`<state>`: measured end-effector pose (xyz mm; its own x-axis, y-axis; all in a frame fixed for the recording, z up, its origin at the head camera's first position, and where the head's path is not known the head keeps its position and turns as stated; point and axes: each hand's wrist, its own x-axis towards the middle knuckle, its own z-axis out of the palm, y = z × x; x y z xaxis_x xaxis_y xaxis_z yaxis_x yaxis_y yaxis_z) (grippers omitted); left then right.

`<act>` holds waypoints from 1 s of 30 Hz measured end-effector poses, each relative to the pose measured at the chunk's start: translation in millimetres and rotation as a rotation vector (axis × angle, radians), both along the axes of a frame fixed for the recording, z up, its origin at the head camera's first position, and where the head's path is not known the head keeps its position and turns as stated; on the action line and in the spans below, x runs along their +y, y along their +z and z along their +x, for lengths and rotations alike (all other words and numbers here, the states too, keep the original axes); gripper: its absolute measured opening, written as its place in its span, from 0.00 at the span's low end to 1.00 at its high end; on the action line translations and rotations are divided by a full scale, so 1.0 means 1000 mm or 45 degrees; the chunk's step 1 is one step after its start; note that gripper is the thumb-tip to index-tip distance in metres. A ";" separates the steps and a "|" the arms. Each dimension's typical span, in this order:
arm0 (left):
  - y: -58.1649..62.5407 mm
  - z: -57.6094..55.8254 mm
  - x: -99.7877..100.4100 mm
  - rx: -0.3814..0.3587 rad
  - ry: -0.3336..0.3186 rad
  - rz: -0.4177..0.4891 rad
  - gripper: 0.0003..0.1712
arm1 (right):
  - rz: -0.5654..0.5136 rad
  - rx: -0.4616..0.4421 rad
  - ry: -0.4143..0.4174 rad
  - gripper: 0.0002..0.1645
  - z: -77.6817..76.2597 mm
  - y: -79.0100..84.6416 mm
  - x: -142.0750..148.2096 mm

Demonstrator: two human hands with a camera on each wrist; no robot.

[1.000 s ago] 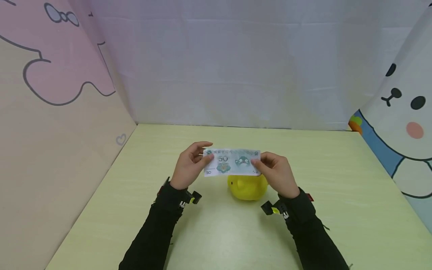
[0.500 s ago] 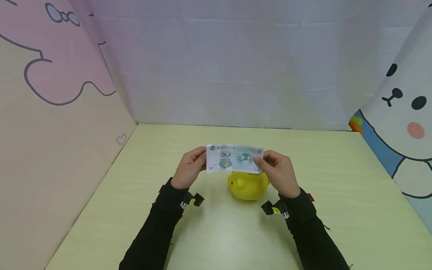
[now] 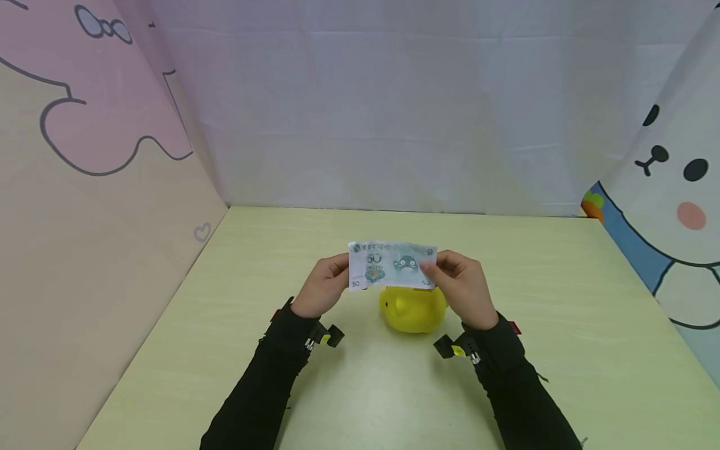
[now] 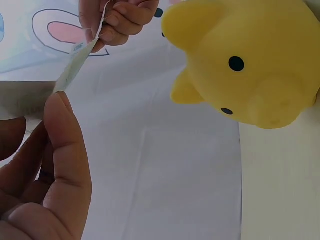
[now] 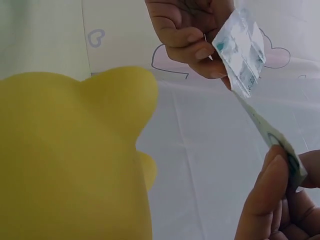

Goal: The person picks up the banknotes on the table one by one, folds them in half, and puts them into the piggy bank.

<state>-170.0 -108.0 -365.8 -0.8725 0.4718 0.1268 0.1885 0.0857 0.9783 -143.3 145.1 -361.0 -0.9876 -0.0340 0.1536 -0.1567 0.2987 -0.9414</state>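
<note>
A pale toy banknote (image 3: 392, 265) printed with 50 and a green cartoon figure is held up between both hands. My right hand (image 3: 461, 284) pinches its right end, thumb in front, fingers behind. At the left end is my left hand (image 3: 323, 284), thumb (image 4: 62, 117) right against the note's edge, other fingers curled behind it. The right wrist view shows that end of the banknote (image 5: 243, 55) bent at an angle. Just below the note stands a yellow piggy bank (image 3: 413, 312), facing left. The note overlaps its top in the head view.
A pale yellow table (image 3: 534, 300) lies under the hands. White cloth (image 3: 394, 112) hangs behind it, with a pink cartoon panel (image 3: 112, 94) at left and a bear-like cartoon print (image 3: 675, 206) at right.
The left hand has moved rightward, its thumb going from the banknote's front to behind its left edge. The note rose slightly and looks narrower; the piggy bank has stayed put.
</note>
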 end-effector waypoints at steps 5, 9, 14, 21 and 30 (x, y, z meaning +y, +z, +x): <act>-0.002 0.001 0.000 -0.010 -0.017 0.043 0.19 | 0.001 -0.007 0.009 0.12 0.000 -0.001 -0.002; -0.002 0.002 0.003 -0.059 0.008 0.063 0.19 | -0.004 -0.011 0.021 0.12 0.001 -0.001 -0.004; 0.000 0.004 0.006 -0.075 -0.009 0.088 0.21 | -0.023 -0.007 0.045 0.12 0.001 -0.002 -0.006; -0.002 0.005 0.008 -0.130 -0.133 0.152 0.34 | -0.061 0.004 0.095 0.10 0.001 -0.003 -0.008; -0.003 0.008 0.014 -0.178 -0.163 0.118 0.41 | -0.069 0.065 0.137 0.09 0.001 -0.006 -0.012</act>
